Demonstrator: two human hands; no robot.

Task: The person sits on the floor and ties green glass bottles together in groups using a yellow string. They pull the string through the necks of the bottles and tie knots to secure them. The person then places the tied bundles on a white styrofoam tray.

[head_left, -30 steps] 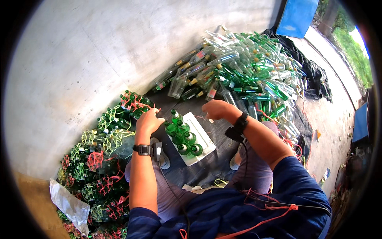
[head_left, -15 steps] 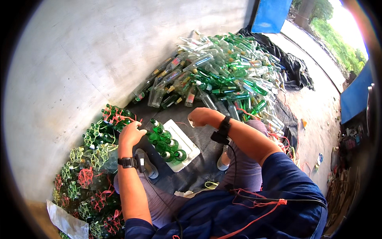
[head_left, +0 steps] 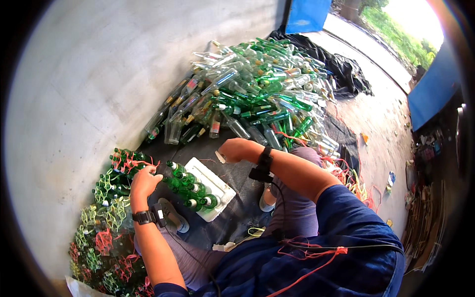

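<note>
My left hand [head_left: 145, 181] is held with its fingers curled together, just left of a cluster of green glass bottles [head_left: 193, 187]. A strand of red string [head_left: 148, 163] ends close to its fingertips; whether they grip it is hard to make out. The bottles are grouped on the left part of a white foam slab [head_left: 225, 194], necks up. Beyond the slab's far right corner, my right hand [head_left: 233, 150] pinches a small pale flat piece [head_left: 220, 157]. It does not touch the bottles.
A large heap of loose green and clear bottles [head_left: 257, 89] lies ahead by the wall. Bottle bundles tied with red and yellow-green string [head_left: 118, 207] line the left. Black sheeting [head_left: 247, 193] covers the floor. My shoes [head_left: 174, 216] flank the slab. Blue door panels [head_left: 304, 17] stand farther off.
The whole view has shifted, so everything sits farther left and most near things lower. Both hands keep nearly the same places around the slab. The pale piece at my right fingers shows more clearly.
</note>
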